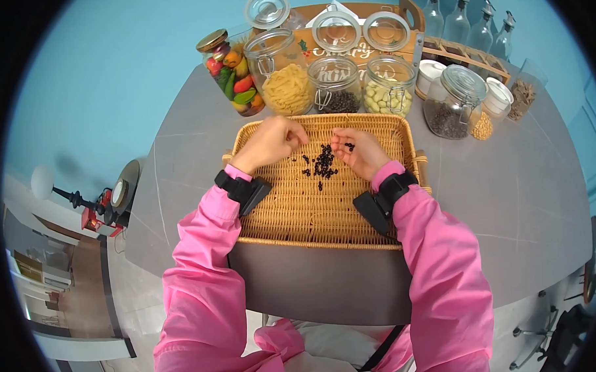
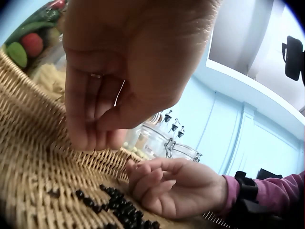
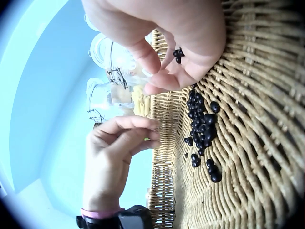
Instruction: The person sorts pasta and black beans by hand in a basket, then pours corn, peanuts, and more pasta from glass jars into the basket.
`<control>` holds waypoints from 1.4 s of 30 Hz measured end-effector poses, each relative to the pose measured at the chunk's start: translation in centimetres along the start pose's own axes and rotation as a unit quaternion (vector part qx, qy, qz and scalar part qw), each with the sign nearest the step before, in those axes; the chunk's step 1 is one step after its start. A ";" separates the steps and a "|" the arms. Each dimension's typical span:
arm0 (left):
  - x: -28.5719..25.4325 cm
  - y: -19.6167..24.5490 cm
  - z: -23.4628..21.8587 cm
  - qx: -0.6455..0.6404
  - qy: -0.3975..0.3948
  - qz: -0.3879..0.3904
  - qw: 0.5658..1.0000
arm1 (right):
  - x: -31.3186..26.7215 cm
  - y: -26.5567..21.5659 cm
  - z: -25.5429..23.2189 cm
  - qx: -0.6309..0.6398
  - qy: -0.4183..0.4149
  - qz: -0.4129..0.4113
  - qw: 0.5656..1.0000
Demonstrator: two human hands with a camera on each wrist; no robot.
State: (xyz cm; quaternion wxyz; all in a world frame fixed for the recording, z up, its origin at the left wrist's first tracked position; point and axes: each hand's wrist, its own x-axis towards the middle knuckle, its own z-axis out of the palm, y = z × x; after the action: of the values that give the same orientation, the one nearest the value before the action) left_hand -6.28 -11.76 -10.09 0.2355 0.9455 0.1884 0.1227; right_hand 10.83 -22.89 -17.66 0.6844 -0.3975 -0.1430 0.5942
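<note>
Black beans (image 1: 323, 161) lie in a loose pile in the shallow wicker basket (image 1: 319, 240), with several strays around it. Above the basket's left part is my left hand (image 1: 273, 142), fingers bent downward; in the left wrist view its thumb (image 2: 119, 117) lies close to the fingers and nothing shows between them. My right hand (image 1: 361, 153), right of the pile, is turned partly palm up and holds a few black beans (image 3: 178, 55) within its curled fingers. The two hands are apart, their fingers facing each other.
Behind the basket stand jars of colourful vegetables (image 1: 232, 77), pasta (image 1: 287, 88), dark beans (image 1: 338, 100) and pale green pieces (image 1: 388, 96). Another dark-filled jar (image 1: 451, 108), white lidded pots (image 1: 498, 97) and glass bottles (image 1: 458, 23) stand at the right on the grey table (image 1: 509, 205).
</note>
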 end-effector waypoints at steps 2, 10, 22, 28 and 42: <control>-0.5 -0.8 0.7 -0.030 -0.005 0.006 1.000 | -0.2 -0.2 0.1 -0.005 0.001 0.002 1.000; -1.1 0.0 0.6 0.014 -0.094 0.030 0.995 | -0.3 -0.4 0.1 -0.013 -0.001 0.019 1.000; -1.4 0.3 1.2 0.059 -0.096 0.067 0.991 | -0.4 -0.5 0.3 -0.016 0.009 0.015 1.000; -1.1 0.1 1.8 0.070 -0.073 0.102 0.990 | 0.0 -0.2 -0.1 -0.005 0.001 0.010 1.000; 0.0 0.8 1.8 0.096 -0.085 0.109 0.986 | -0.3 -0.2 0.2 -0.015 0.007 0.003 1.000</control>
State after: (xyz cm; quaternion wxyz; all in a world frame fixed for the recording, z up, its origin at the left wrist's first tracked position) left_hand -5.47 -13.11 -11.25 0.1439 0.9856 0.0746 0.0485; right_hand 10.71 -23.09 -17.33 0.6779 -0.4117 -0.1461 0.5912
